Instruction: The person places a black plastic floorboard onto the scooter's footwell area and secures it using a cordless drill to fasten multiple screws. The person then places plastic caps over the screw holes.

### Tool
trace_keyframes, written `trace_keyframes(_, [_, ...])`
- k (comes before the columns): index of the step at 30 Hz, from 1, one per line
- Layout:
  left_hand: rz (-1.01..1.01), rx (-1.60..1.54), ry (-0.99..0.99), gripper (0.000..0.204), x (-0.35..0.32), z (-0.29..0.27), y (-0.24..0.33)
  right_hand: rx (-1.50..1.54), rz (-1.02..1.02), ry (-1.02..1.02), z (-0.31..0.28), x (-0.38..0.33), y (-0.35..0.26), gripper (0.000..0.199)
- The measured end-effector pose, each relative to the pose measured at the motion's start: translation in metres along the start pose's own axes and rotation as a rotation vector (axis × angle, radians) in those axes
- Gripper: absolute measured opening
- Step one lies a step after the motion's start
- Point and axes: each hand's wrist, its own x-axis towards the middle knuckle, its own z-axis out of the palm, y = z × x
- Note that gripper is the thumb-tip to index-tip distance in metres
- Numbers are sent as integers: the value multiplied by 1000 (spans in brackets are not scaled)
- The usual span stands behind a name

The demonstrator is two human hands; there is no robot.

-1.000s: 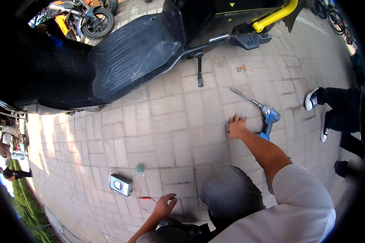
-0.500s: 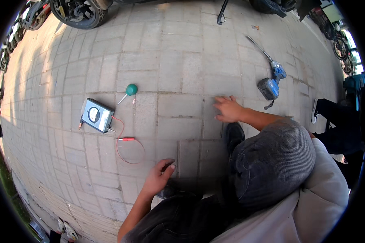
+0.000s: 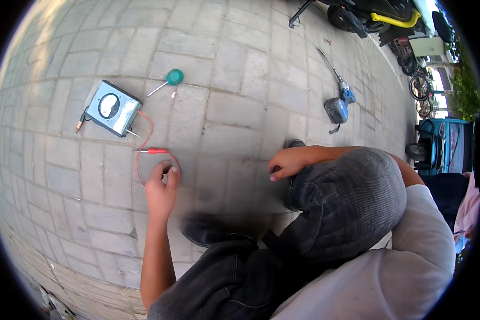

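Observation:
My left hand [image 3: 161,186] reaches over the paving, right beside the red lead of a blue-grey box meter [image 3: 113,106] with a round dial. Its fingers are loosely bent, thumb apart, and nothing shows in them. Just beyond the fingertips lies a red-handled test probe [image 3: 157,151], tip pointing left. My right hand [image 3: 289,162] hangs in front of my right knee, fingers loosely curled with a gap to the thumb; I see nothing held. Above and right of the meter rests a screwdriver [image 3: 174,77] with a round green handle and a short metal shaft.
A blue cordless power tool [image 3: 336,110] with a long bit lies on the paving to the right. Parked two-wheelers [image 3: 365,18] stand at the upper right. A blue vehicle [image 3: 444,145] and a person in pink [image 3: 466,205] are at the right edge.
My left hand has moved left and forward to the red lead. My right hand has drawn back toward my knee, its fingers more curled. The whole view has shifted and turned.

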Motion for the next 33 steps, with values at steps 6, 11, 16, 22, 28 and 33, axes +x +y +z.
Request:
trace_keyframes(6, [458, 436, 186, 53, 118, -34, 23, 26, -68, 216, -1, -12, -11, 42])
trace_keyframes(11, [483, 613, 70, 68, 220, 11, 40, 46, -29, 310, 4, -31, -8, 40])
trace_keyframes(16, [515, 659, 22, 63, 210, 71, 35, 136, 22, 325, 5, -37, 0, 39])
trace_keyframes(22, [424, 532, -161, 46, 141, 87, 29, 127, -7, 285, -3, -14, 2, 38])
trace_keyframes(28, [180, -103, 377, 54, 52, -26, -29, -14, 66, 213, -31, 31, -29, 38])
trace_keyframes(33, [-224, 489, 993, 43, 28, -183, -188, -377, -82, 733, -64, 77, -69, 54])
